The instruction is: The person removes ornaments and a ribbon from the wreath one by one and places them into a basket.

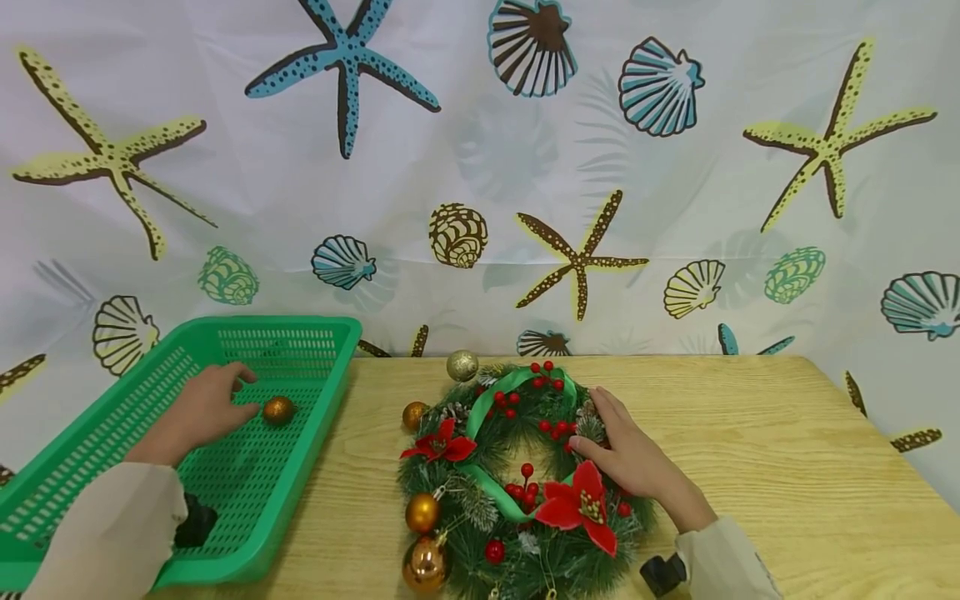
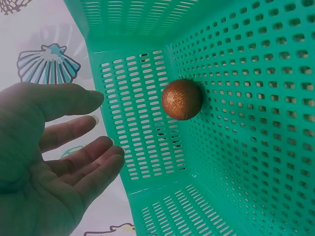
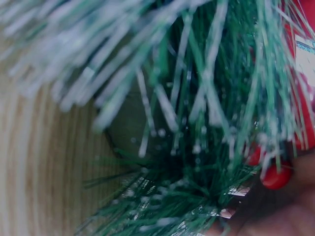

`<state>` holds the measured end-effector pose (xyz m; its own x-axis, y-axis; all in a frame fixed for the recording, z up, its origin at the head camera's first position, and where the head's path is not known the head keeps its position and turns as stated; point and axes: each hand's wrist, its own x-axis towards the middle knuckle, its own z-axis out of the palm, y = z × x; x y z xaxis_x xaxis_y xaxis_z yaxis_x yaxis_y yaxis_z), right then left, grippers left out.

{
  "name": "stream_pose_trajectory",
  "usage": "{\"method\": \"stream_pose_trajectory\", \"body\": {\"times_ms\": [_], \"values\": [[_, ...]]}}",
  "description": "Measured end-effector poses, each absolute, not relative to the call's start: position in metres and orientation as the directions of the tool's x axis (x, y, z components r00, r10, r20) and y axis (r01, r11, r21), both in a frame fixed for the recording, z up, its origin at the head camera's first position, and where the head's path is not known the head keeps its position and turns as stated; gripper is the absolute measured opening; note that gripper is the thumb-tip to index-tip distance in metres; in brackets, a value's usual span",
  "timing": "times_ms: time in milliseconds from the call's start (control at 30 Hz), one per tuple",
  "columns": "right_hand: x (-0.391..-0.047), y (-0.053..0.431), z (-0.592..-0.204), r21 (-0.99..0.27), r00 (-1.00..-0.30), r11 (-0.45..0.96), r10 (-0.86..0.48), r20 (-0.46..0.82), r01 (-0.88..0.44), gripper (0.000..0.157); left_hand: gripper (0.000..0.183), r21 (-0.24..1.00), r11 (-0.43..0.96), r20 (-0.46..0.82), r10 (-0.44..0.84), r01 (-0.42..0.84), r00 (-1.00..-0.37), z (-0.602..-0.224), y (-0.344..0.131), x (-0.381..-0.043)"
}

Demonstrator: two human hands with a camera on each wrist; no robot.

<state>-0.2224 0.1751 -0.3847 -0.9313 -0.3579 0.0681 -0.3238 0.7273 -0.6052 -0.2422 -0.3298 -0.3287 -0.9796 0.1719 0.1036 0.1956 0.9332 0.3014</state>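
Observation:
My left hand (image 1: 206,404) is inside the green plastic basket (image 1: 347,367), its thumb and fingers apart and nothing between them. Just beyond its fingertips, an orange-gold Christmas ball (image 1: 278,410) lies on the basket floor. In the left wrist view the same ball (image 2: 182,100) shows a textured copper surface. A green Christmas wreath (image 1: 480,504) lies flat on the table, with red poinsettias, berries, pine cones and a green ribbon. My right hand (image 1: 637,458) holds the wreath's right side, thumb toward the ring's inside and fingers along its outer part. Blurred needles mostly fill the right wrist view.
Orange and copper balls (image 1: 425,564) sit along the wreath's left edge, and a pale gold glitter ball (image 1: 462,365) is at its top. The wooden table (image 1: 757,442) meets a curtain (image 1: 420,183) printed with shells and starfish.

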Motion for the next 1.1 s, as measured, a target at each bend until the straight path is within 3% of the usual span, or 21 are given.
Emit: {"method": "stream_pose_trajectory", "body": {"times_ms": [533, 1100], "values": [[-0.224, 0.175, -0.387, -0.59, -0.93, 0.736, -0.359, 0.076, -0.332, 0.079, 0.039, 0.3, 0.927, 0.125, 0.198, 0.227, -0.972, -0.319, -0.326, -0.239], [-0.224, 0.175, -0.385, -0.594, -0.928, 0.735, -0.367, 0.058, -0.328, 0.079, 0.036, 0.286, 0.902, 0.172, 0.284, 0.324, -0.943, -0.292, -0.278, -0.223]]}}
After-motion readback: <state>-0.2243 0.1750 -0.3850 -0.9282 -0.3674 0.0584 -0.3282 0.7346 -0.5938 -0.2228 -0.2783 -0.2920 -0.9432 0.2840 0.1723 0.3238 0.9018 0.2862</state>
